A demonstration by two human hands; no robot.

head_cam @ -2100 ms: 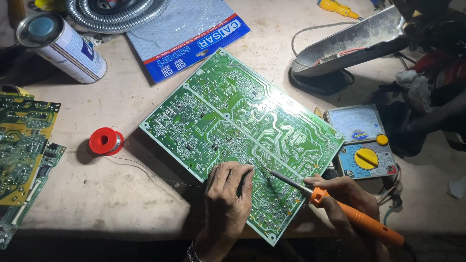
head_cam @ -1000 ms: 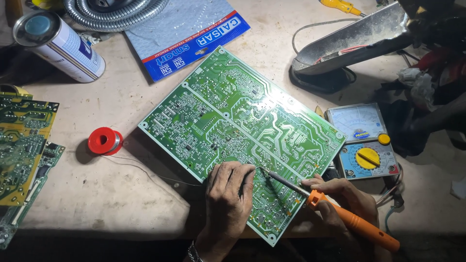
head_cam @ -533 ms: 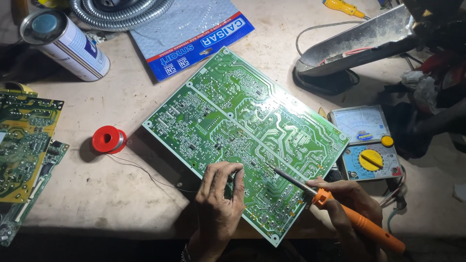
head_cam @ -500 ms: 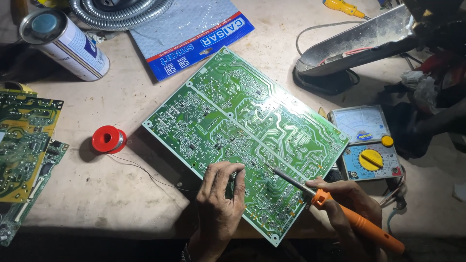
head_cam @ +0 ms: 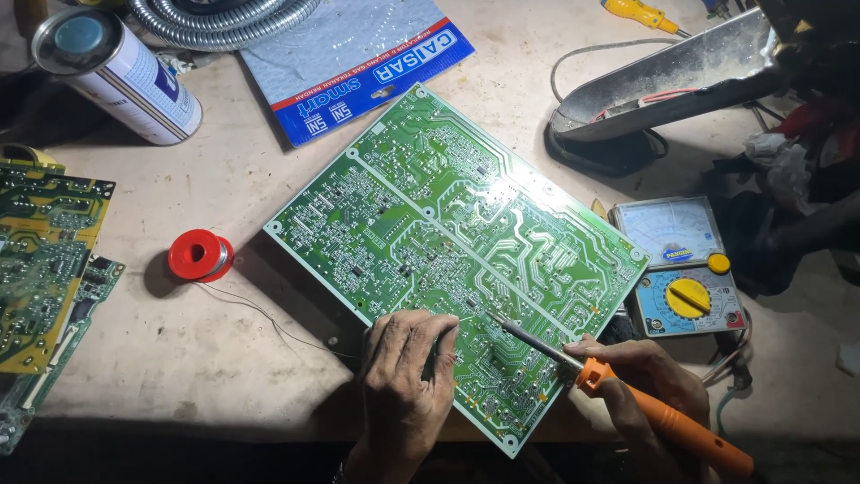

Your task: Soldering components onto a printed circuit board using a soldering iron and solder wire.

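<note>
Your large green printed circuit board (head_cam: pixel 448 251) lies solder-side up and skewed diagonally across the pale wooden bench (head_cam: pixel 179 358), its near corner pointing toward you, which brings the joints at that end within reach of both hands. Your left hand (head_cam: pixel 408 385) rests on the board's near edge, fingers curled and pressing down, apparently steadying it; it also seems to pinch the thin solder wire (head_cam: pixel 269 318) that trails off leftward to the red solder spool (head_cam: pixel 201 255), though the pinch itself is too small to confirm. Your right hand (head_cam: pixel 645 385) is closed around the orange-handled soldering iron (head_cam: pixel 627 399), held like a pen near the front of the handle, with the metal tip angled low onto the copper tracks just beside your left fingertips. The wrist sits low at the bench edge, which should give the tip a steady bearing. The blue-and-yellow analogue multimeter (head_cam: pixel 683 269) lies just right of the board, close to hand. A silver desk lamp (head_cam: pixel 663 76) overhangs the far right, throwing glare across the board's centre. A white spray can (head_cam: pixel 121 76) lies on its side at far left, well apart, above spare green circuit boards (head_cam: pixel 45 269).
</note>
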